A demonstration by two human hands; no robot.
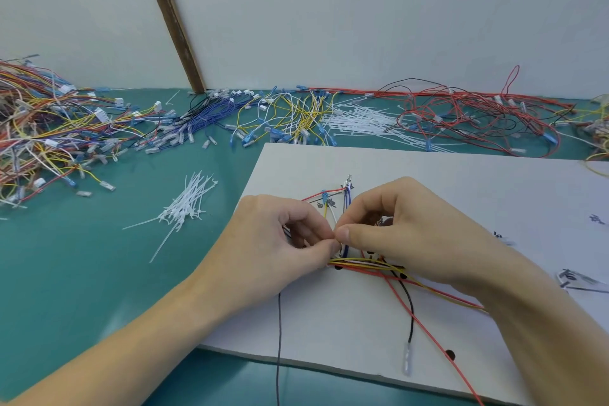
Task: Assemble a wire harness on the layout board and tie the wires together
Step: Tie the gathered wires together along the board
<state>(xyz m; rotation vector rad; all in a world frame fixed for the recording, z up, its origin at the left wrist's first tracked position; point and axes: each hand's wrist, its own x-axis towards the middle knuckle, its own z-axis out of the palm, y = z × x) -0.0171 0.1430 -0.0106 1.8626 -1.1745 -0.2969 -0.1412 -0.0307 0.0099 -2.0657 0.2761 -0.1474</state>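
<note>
Clearly both hands meet fingertip to fingertip: the left hand and right hand pinch the wires between them, probably gathering them for tying. Below the hands, the layout board keeps the routing flat.

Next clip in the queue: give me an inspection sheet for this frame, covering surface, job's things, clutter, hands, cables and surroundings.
Surface: green mat with the white layout board lying on it.
Job's things: wire bundle routed on the board; loose cable ties on the mat to the left of it.
Clutter: mixed wire heap far left; second pile of ties behind the board.
Hands: left hand and right hand pinch together at the bundle; what they pinch is too small to tell.
Cables: black wire hangs over the board's near edge.
Surroundings: pale wall, brown strip.
</note>
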